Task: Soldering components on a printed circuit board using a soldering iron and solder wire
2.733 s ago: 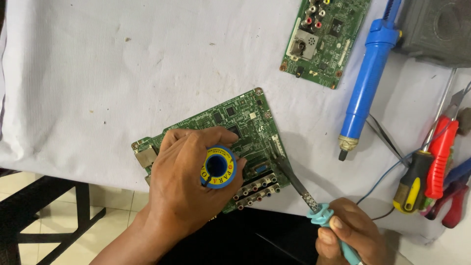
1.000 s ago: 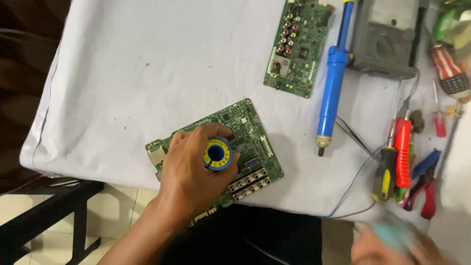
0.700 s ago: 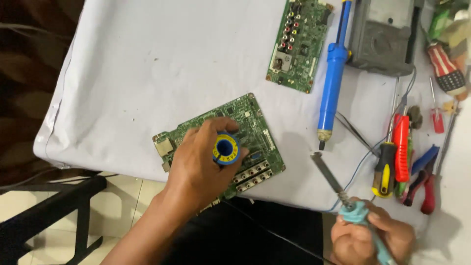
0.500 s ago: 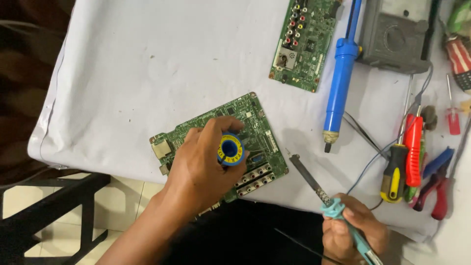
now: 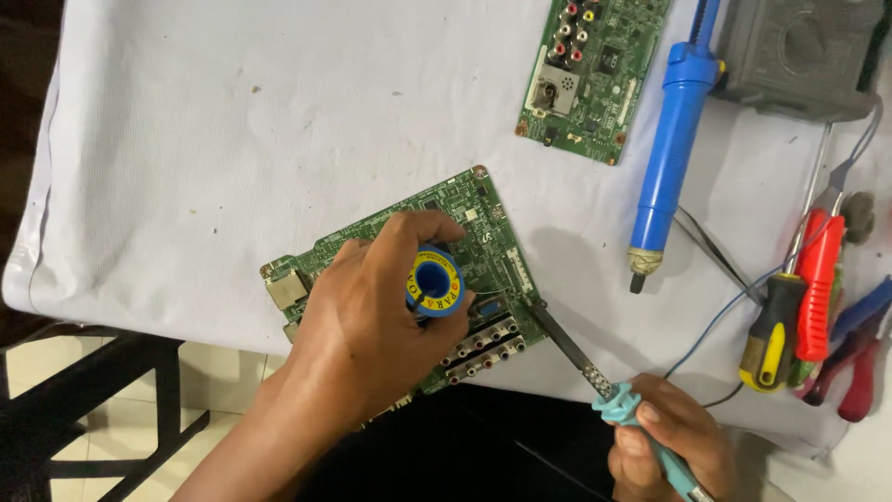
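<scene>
My left hand (image 5: 372, 316) grips a small blue and yellow solder spool (image 5: 433, 282) and rests on a green circuit board (image 5: 483, 242) at the table's near edge. A thin solder wire runs from the spool toward the board's right side. My right hand (image 5: 669, 446) holds a teal-handled soldering iron (image 5: 595, 376), its dark tip touching the board's right edge beside a row of coloured connectors (image 5: 483, 349).
A second green circuit board (image 5: 595, 70) lies at the back. A blue desoldering pump (image 5: 671, 139) lies to its right, next to a grey box (image 5: 799, 51). Screwdrivers and pliers with red, yellow and blue handles (image 5: 808, 307) lie at the right. White cloth (image 5: 232, 139) covers the table.
My right hand came back into view with the soldering iron and brought its tip onto the board's right edge. My left hand stayed on the board with the spool.
</scene>
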